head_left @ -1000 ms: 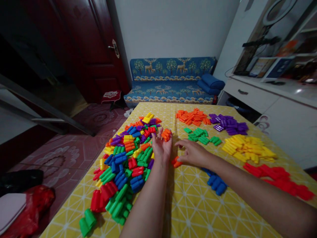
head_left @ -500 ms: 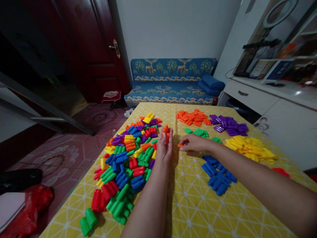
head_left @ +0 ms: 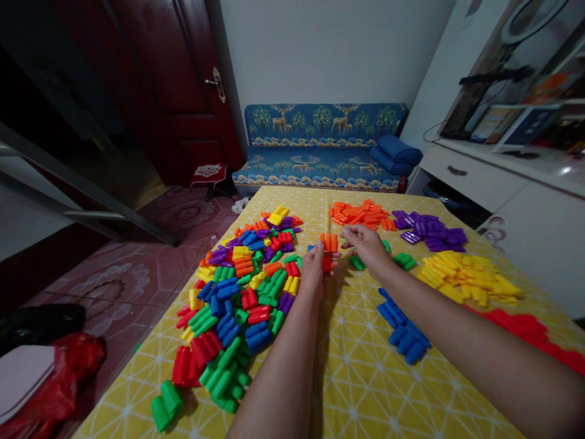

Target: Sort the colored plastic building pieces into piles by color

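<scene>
- The left hand (head_left: 314, 267) is gripping orange blocks (head_left: 328, 242), which are jutting above its thumb; a red block (head_left: 327, 264) is showing just below.
- The right hand (head_left: 367, 245) is hovering beside them, fingers bent; whether pinching anything, I cannot tell.

The head view looks from above and behind the left hand (head_left: 314, 267) and right hand (head_left: 369, 249), facing forward and down over the table (head_left: 365, 390), near enough that both forearms (head_left: 289, 353) loom large, and reaches the sofa (head_left: 315, 160) well beyond the hands.
</scene>
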`<state>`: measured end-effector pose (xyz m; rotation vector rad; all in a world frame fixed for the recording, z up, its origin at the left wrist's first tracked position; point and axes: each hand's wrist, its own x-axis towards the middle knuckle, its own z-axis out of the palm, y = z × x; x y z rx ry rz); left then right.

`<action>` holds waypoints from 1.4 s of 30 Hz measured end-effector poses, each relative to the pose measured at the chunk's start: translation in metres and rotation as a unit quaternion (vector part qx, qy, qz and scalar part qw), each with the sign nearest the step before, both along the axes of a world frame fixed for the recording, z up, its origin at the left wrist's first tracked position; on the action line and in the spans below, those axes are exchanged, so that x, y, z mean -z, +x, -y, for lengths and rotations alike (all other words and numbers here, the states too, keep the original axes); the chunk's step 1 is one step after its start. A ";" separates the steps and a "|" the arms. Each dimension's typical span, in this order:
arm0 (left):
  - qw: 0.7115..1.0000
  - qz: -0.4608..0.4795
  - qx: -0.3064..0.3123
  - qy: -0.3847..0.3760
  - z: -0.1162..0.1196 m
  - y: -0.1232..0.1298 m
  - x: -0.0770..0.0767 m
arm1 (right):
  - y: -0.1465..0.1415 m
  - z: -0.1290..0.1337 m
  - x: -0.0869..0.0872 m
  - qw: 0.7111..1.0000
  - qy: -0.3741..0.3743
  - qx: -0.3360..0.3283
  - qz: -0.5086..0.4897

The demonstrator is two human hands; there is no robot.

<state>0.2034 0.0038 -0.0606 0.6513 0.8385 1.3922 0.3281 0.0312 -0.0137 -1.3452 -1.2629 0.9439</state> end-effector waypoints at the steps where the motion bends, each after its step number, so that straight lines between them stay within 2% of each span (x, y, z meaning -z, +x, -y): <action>1: 1.000 -0.028 0.005 0.003 0.001 0.001 0.000 | -0.004 0.009 0.001 0.999 -0.010 -0.030 0.001; 4: 0.995 -0.092 0.028 0.019 0.005 0.002 -0.003 | -0.012 0.028 0.004 0.997 -0.007 -0.080 0.010; 7: 0.992 -0.119 0.037 0.023 0.009 0.002 -0.007 | -0.010 0.034 0.005 0.997 0.014 -0.069 0.020; 13: 0.993 -0.114 0.003 0.009 0.009 0.003 -0.004 | 0.006 0.015 -0.001 0.997 -0.045 -0.050 0.025; 15: 0.997 -0.075 -0.015 -0.006 0.007 0.002 -0.003 | 0.012 0.000 -0.007 0.998 -0.062 -0.008 0.005; 18: 0.999 0.036 -0.013 -0.026 0.004 0.002 -0.003 | 0.018 -0.026 -0.016 0.996 -0.056 0.060 -0.033; 21: 0.990 0.136 -0.002 -0.048 0.002 0.002 -0.007 | 0.018 -0.038 -0.017 0.990 0.004 0.107 -0.092; 23: 0.982 0.180 0.008 -0.061 0.001 0.000 -0.009 | 0.014 -0.033 -0.011 0.989 0.045 0.103 -0.098; 25: 0.975 0.212 0.020 -0.064 0.002 -0.002 -0.012 | 0.006 -0.017 0.000 0.996 0.070 0.045 -0.029; 27: 0.971 0.230 0.036 -0.056 0.004 -0.004 -0.015 | -0.002 0.003 0.010 0.990 0.100 -0.030 0.100; 30: 0.970 0.229 0.069 -0.035 0.010 -0.005 -0.019 | -0.013 0.027 0.020 0.941 0.163 -0.116 0.274; 32: 0.971 0.220 0.092 -0.027 0.013 -0.004 -0.021 | -0.015 0.033 0.022 0.916 0.188 -0.135 0.328; 35: 0.971 0.206 0.116 -0.023 0.015 -0.001 -0.020 | -0.009 0.026 0.021 0.912 0.186 -0.100 0.351; 40: 0.984 0.138 0.113 -0.026 0.011 0.006 -0.010 | 0.025 -0.017 0.009 0.954 0.023 -0.024 0.298; 42: 0.990 0.093 0.103 -0.004 0.011 0.007 -0.006 | 0.040 -0.034 0.001 0.967 0.018 0.048 0.249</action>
